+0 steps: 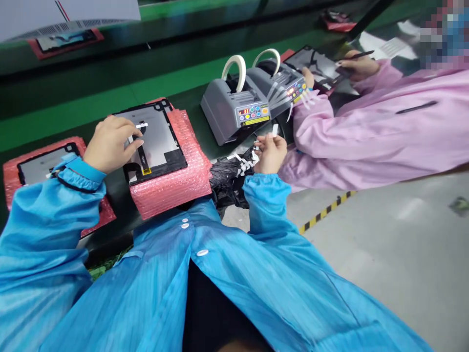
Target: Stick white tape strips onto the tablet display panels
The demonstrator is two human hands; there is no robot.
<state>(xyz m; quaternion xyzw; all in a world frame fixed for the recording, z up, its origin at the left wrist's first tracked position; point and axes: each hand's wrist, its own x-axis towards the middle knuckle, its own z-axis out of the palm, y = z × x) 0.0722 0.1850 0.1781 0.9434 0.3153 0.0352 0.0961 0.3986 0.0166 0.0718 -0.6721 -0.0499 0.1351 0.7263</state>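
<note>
Tabletop (119, 190), dark green. Red bubble wrap (164, 193), near edge, bearing flat panel (161, 139). Grey tape dispenser (223, 110), farther right. Left hand (112, 144), over panel's left part; whether gripping, I cannot tell. Right hand (271, 150), pinching white strip (275, 129).

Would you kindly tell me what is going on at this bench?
A person's left hand, in a blue sleeve, is over a flat grey, black-edged panel on pink bubble wrap; whether it grips anything is unclear. The right hand pinches a small white strip near a grey, boxy tape dispenser. Alongside, a co-worker's hand in a pink sleeve holds a dark, pen-like tool.
</note>
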